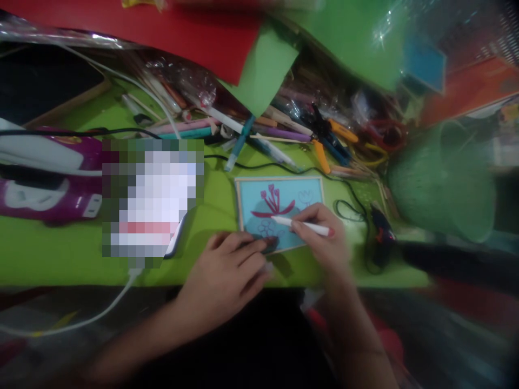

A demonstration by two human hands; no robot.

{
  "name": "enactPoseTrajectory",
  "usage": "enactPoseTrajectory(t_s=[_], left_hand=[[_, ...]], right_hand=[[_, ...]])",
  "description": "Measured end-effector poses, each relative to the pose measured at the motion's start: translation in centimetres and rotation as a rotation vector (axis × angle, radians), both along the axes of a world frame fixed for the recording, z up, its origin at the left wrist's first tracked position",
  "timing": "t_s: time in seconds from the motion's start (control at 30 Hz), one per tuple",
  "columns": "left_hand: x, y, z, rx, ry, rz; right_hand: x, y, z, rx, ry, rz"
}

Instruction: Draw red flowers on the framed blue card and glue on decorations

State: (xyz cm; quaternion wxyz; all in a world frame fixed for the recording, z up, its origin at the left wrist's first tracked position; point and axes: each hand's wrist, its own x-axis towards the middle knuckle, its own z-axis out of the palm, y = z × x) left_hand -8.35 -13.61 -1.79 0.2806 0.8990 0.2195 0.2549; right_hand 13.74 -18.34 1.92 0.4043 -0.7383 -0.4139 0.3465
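The right hand pinches a slim white pen with red end – probably light and stiff, best held near its tip – over a light-blue framed drawing on the green table, where the left hand rests with bent fingers, whether gripping I cannot tell.

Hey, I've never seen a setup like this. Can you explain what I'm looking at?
There's no machine here: these are a person's two bare hands, seen by a camera worn on the head, looking forward and down. The right hand holds a slim white pen with a red end, its tip by the dark red flower drawing on a light-blue rectangular panel. The left hand is at the panel's lower edge. The bright green tabletop also bears jumbled coloured pens and a pixelated, lit device.
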Motion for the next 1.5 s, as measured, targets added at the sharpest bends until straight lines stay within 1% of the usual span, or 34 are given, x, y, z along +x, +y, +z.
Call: enactPoseTrajectory(t_s=[0.3,0.53,0.73,0.83,0.93,1.03,1.13,1.27,1.5], left_hand=[[0.0,-0.2,0.0,0.001,0.023,-0.009],[0.0,0.0,0.2,0.009,0.018,-0.003],[0.0,-0.1,0.1,0.002,0.007,0.006],[-0.1,0.0,0.1,-0.002,0.005,0.005],[-0.1,0.0,0.1,-0.012,0.019,-0.016],[-0.2,0.1,0.1,-0.015,0.031,-0.021],[-0.2,0.1,0.2,-0.016,0.03,-0.02],[-0.1,0.0,0.3,-0.014,0.024,-0.009],[0.0,0.1,0.2,0.002,0.012,0.0]], right_hand=[[-0.4,0.4,-0.1,-0.006,0.044,0.056],[-0.6,0.4,0.1,-0.013,0.042,0.051],[-0.3,0.1,0.1,-0.018,0.012,-0.014],[0.0,-0.2,-0.2,0.014,0.032,-0.061],[0.4,-0.5,-0.5,0.081,0.049,-0.11],[0.5,-0.6,-0.6,0.085,0.04,-0.129],[0.4,-0.6,-0.4,0.032,0.06,-0.105],[0.1,-0.3,-0.1,-0.014,0.055,-0.034],[-0.2,0.2,0.2,-0.036,0.047,0.033]])
